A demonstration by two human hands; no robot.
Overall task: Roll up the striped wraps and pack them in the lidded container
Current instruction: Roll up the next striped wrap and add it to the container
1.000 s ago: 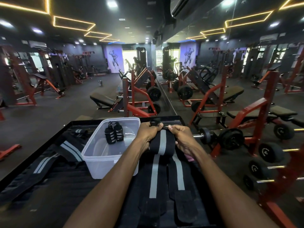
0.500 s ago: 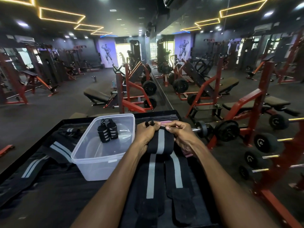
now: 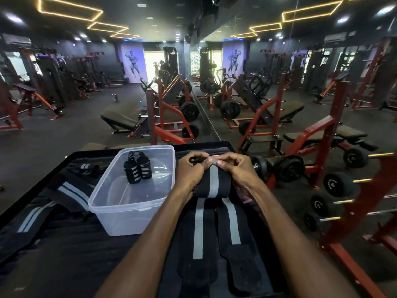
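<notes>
Both hands have drawn closer together; left hand [image 3: 191, 168] and right hand [image 3: 234, 168] pinch the wrap [image 3: 212, 186] between them; judged best: roll tight, edges aligned.

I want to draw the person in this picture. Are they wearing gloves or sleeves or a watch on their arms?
No gloves: the left hand and right hand are bare. Both forearms are bare too, with no sleeves as far up as the picture shows. No watch, bracelet or ring shows. The fingernails look short and unpainted.

Black table [image 3: 64, 265]; red benches [image 3: 335, 134]; dumbbells [image 3: 339, 186]; wall poster [image 3: 133, 63]
</notes>
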